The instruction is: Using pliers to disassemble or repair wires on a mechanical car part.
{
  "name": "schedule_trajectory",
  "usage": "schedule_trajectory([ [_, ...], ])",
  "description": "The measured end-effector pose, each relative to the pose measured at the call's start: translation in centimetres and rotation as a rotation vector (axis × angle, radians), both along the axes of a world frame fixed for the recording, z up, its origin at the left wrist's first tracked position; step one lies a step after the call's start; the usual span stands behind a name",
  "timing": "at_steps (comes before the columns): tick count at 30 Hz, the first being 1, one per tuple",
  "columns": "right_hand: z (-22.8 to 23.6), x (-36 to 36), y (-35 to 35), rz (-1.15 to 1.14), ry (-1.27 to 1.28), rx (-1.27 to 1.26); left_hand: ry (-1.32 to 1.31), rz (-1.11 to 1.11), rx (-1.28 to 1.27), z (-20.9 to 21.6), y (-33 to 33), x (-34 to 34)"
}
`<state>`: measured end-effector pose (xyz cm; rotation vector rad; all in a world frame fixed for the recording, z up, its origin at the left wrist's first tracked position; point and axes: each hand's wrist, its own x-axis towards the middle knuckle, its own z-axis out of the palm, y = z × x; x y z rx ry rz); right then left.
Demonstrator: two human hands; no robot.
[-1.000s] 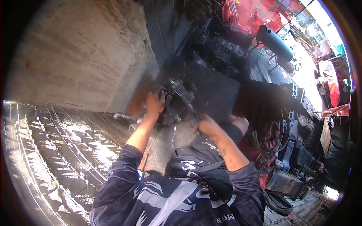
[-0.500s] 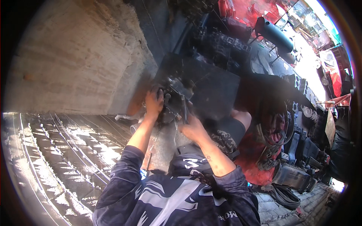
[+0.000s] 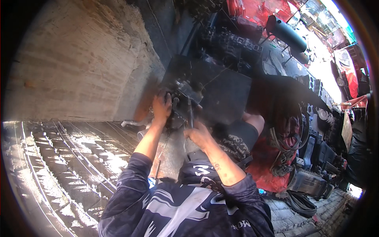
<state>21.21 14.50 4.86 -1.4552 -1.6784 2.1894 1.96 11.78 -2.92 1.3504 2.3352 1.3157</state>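
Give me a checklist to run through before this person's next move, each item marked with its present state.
1. Right hand closed around the slender tool: ok.
2. Left hand at the dark metal assembly: ok, its fingers are against the near-left side.
3. Tool's tip seated on the assembly: cannot tell, the area is too dark.
4. Thin wire well away from the right hand: not ok, it hangs close beside it.
5. Gloves worn: not ok, both hands are bare.

There is one left hand (image 3: 162, 108), one right hand (image 3: 199, 135), one long tool (image 3: 191, 114) within the right hand's grip, one metal part (image 3: 189, 90) just beyond that grip, and one blue-grey tank (image 3: 287, 34) well beyond it to the right.
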Motion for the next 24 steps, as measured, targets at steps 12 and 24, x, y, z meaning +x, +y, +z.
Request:
schedule_trajectory([
  [12,0.1,-1.4,-0.4,0.113,-0.010,0.180,0.045,0.019,0.013,-0.7,-0.1,-0.3],
  [24,2.8,-0.8,1.4,-0.094,0.008,-0.218,0.051,0.022,-0.003,-0.7,-0.1,-0.2],
])
